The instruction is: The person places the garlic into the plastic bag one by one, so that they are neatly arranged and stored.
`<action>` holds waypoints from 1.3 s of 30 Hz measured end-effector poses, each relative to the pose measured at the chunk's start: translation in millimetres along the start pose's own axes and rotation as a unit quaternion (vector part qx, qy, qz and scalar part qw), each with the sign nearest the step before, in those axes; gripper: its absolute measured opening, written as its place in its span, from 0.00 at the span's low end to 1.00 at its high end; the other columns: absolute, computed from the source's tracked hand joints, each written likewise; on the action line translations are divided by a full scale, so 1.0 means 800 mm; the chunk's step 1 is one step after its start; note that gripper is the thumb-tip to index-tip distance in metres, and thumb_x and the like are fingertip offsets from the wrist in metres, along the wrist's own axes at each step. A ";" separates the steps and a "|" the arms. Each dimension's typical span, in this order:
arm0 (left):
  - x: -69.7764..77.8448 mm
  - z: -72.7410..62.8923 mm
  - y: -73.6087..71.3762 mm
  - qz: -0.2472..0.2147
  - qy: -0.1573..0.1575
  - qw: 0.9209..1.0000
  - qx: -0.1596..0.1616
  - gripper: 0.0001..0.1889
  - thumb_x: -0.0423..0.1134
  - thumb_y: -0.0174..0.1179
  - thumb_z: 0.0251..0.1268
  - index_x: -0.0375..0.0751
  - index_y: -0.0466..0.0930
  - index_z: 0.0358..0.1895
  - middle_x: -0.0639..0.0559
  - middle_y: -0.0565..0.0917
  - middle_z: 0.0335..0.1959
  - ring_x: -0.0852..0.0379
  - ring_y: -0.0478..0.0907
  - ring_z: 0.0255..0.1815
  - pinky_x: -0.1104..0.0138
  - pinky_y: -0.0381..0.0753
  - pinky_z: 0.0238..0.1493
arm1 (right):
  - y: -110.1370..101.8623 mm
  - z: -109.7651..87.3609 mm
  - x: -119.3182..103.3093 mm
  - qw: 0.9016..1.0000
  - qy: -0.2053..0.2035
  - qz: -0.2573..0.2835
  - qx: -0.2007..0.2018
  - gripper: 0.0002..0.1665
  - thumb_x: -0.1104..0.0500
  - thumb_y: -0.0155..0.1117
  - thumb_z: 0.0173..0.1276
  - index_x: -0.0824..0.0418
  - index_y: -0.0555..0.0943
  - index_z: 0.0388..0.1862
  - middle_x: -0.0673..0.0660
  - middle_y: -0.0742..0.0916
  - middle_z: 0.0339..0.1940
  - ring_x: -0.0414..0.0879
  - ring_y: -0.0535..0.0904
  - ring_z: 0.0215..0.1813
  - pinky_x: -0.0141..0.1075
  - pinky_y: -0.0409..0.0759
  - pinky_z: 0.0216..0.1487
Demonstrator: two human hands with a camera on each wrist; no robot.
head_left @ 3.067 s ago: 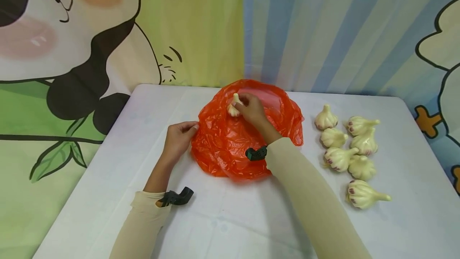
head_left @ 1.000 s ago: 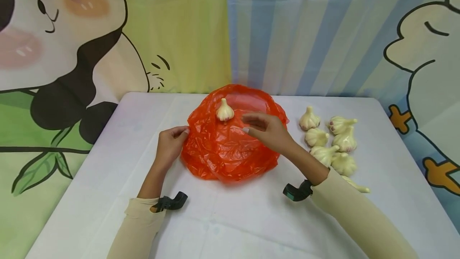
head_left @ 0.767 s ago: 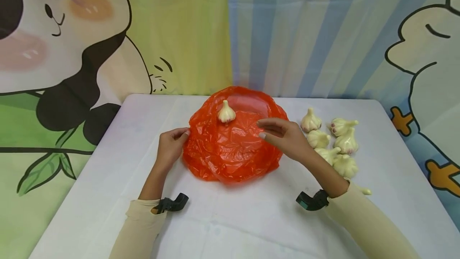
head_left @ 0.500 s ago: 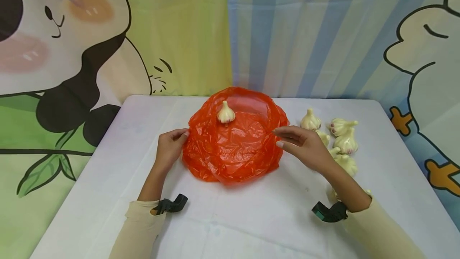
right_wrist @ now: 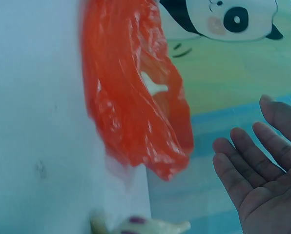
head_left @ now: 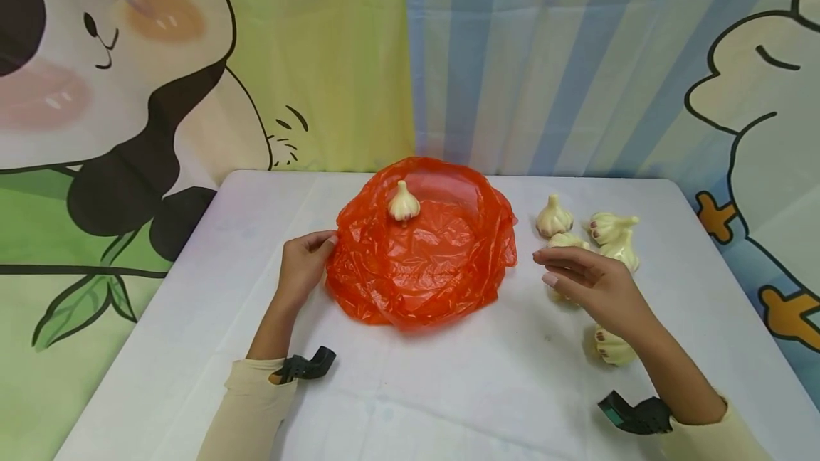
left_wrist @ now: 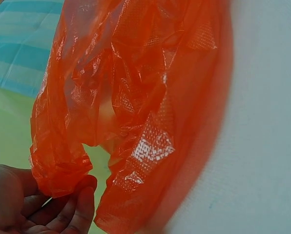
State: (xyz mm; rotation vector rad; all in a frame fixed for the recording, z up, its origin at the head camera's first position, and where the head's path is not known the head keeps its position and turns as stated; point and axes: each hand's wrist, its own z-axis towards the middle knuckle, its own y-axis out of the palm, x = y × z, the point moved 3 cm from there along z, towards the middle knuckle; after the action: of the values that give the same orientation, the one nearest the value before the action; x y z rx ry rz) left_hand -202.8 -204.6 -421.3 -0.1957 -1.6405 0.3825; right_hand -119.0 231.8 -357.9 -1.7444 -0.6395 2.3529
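My left hand [head_left: 304, 265] pinches the left edge of a red plastic bag [head_left: 442, 290]; in the left wrist view its thumb and fingers [left_wrist: 82, 195] grip the crumpled rim. The bag stands open on the table, and one garlic bulb [head_left: 403, 203] shows inside it at the back left. Nothing is in my right hand [head_left: 596, 287], whose fingers are extended and relaxed over the garlic bulbs on the right. It partly hides several of them. One bulb [head_left: 554, 217] stands upright behind that hand, and another bulb [head_left: 611, 346] lies under the wrist.
A white-covered table [head_left: 410, 404] carries everything. Behind it hangs a cartoon curtain [head_left: 346, 55] with a panda and stripes. Each wrist wears a black camera mount, the right one [head_left: 634, 415] low over the table. More bulbs [head_left: 608, 228] lie toward the back right.
My right hand has let go of a garlic bulb in the bag, then moved right and toward me, over the bulbs. The left hand keeps its hold on the bag's edge.
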 end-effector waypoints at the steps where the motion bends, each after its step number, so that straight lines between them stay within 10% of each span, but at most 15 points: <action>1: 0.000 0.000 0.000 -0.002 -0.003 1.000 0.001 0.15 0.42 0.56 0.73 0.35 0.83 0.52 0.44 0.83 0.48 0.53 0.78 0.47 0.75 0.80 0.41 | -0.005 -0.004 0.001 1.000 0.003 -0.011 0.006 0.19 0.68 0.65 0.66 0.64 0.80 0.57 0.59 0.84 0.53 0.39 0.81 0.52 0.29 0.79 0.48; 23: -0.007 0.000 0.002 -0.004 -0.018 1.000 0.004 0.16 0.43 0.56 0.73 0.36 0.83 0.53 0.45 0.83 0.49 0.53 0.77 0.48 0.75 0.79 0.42 | -0.088 -0.128 0.049 0.964 0.102 -0.136 0.203 0.25 0.70 0.63 0.67 0.64 0.76 0.63 0.39 0.84 0.48 0.28 0.78 0.49 0.16 0.72 0.46; 39: 0.002 -0.002 -0.005 0.005 0.003 1.000 0.006 0.16 0.43 0.57 0.72 0.35 0.83 0.53 0.44 0.83 0.48 0.53 0.78 0.48 0.75 0.79 0.43 | -0.089 -0.163 0.106 0.947 0.194 -0.119 0.226 0.27 0.65 0.66 0.67 0.62 0.74 0.65 0.42 0.80 0.55 0.25 0.73 0.53 0.16 0.74 0.44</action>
State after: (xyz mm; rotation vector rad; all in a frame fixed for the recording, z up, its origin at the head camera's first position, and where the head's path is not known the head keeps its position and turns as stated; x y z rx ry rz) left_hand -201.4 -207.4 -418.5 -0.1961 -1.6312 0.3984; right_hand -33.2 358.7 -433.6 -1.7242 -0.2086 1.7444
